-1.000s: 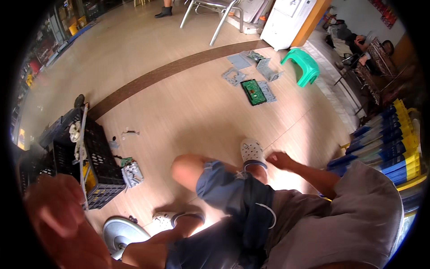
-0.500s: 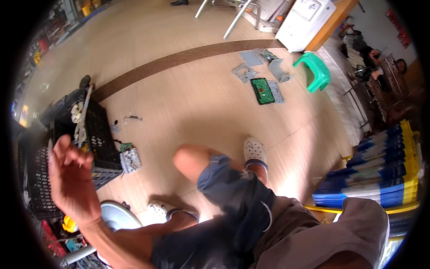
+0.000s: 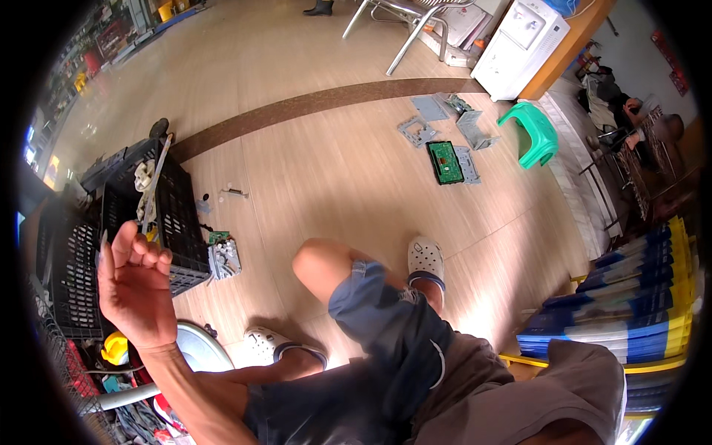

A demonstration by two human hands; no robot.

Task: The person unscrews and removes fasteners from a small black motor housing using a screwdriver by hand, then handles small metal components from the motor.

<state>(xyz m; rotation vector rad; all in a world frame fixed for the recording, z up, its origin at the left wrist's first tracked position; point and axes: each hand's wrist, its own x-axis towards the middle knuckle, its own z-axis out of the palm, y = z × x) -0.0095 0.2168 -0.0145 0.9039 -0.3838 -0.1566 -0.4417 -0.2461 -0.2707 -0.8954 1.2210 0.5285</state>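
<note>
My left hand [image 3: 139,293] is raised at the left, palm up, with its fingers loosely bent and apart. Nothing shows in it. Behind its fingertips stands a black plastic crate [image 3: 182,219], holding white parts and a long pale strip [image 3: 156,182]. A second black crate [image 3: 74,274] is just left of the hand. On the floor by the crate lie a small grey metal part [image 3: 224,259] and a bit of green circuit board [image 3: 218,236]. My right hand is out of the picture.
Farther off lie a green circuit board [image 3: 446,163] and grey metal plates [image 3: 430,108]. A green plastic stool [image 3: 535,133] stands near a white water dispenser [image 3: 519,48]. Blue and yellow packs [image 3: 608,326] are stacked at right. A round grey lid-like thing [image 3: 202,348] sits below my hand.
The view has shifted, so the surroundings sit a little lower and farther right. My left hand has turned slightly, and its palm faces up more plainly.
</note>
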